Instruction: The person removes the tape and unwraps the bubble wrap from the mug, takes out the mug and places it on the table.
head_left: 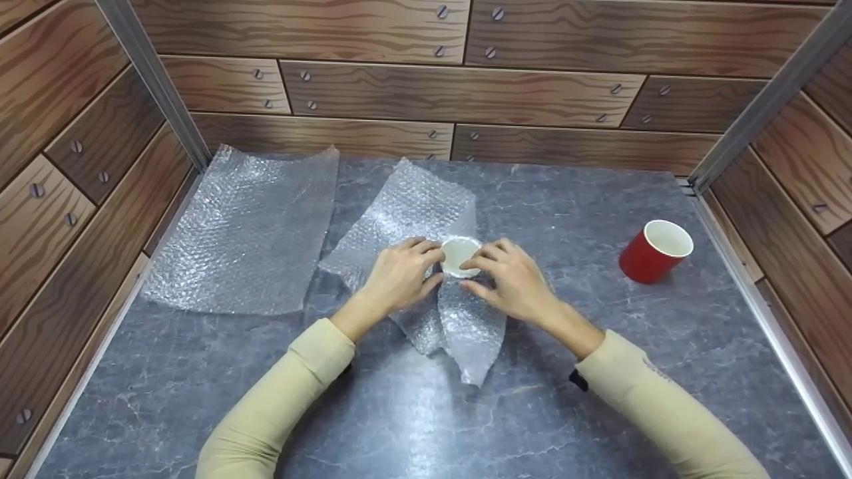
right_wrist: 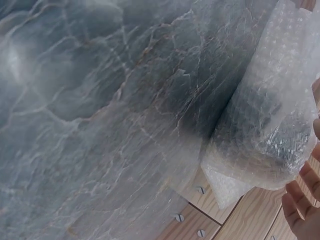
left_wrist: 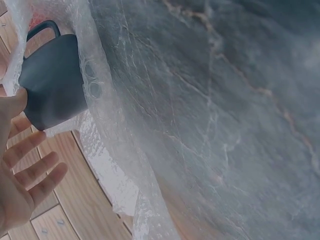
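Note:
A dark mug [left_wrist: 57, 85] with a white inside stands mouth up on a crumpled sheet of bubble wrap [head_left: 423, 206]. Its handle shows in the left wrist view. My left hand [head_left: 399, 273] holds the left side of the rim, thumb and forefinger at its edge. At the right side, my right hand [head_left: 516, 279] grips the bubble wrap at the mug's rim, its fingertips reaching over the opening. Seen from the right wrist, the wrap [right_wrist: 265, 130] covers that side of the mug. One flap of the sheet spreads toward my body.
A second bubble wrap sheet [head_left: 243, 233] lies flat at the left. To the right stands a red mug [head_left: 642, 256], also white inside. Wood-patterned walls [head_left: 373, 86] and metal rails [head_left: 765, 303] border the grey marbled table [head_left: 532, 426].

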### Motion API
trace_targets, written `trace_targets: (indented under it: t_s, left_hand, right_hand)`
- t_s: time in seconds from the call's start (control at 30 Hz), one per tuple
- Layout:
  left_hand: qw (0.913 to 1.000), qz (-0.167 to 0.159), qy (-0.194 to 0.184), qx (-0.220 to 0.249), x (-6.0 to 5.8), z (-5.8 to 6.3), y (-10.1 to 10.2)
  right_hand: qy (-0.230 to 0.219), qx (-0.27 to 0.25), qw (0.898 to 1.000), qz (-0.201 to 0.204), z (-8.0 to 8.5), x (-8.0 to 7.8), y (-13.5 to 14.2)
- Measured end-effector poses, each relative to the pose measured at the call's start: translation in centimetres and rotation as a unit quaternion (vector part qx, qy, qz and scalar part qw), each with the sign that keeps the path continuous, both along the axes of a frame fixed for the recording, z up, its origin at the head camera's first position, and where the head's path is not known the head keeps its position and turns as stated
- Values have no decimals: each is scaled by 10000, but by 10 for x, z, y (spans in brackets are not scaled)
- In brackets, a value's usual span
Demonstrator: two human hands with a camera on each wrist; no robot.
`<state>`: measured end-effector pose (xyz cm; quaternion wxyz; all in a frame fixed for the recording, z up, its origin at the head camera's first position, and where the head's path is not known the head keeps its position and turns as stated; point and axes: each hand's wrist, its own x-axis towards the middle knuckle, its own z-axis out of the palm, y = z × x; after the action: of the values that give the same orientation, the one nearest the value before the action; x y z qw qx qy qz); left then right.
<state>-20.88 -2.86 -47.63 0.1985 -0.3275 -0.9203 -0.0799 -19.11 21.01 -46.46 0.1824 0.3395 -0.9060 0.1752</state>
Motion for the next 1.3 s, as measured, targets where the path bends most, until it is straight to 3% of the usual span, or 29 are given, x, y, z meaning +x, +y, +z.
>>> trace_targets:
  t_s: [0.27, 1.3]
  left_hand:
    - [9998, -75, 146, 112, 1, -2, -1]
    - [9999, 9, 50, 152, 1, 1, 1]
  right_hand:
    - [65, 141, 9999, -21, -3, -1, -3]
    - [553, 75, 9984, -8, 6, 3, 0]
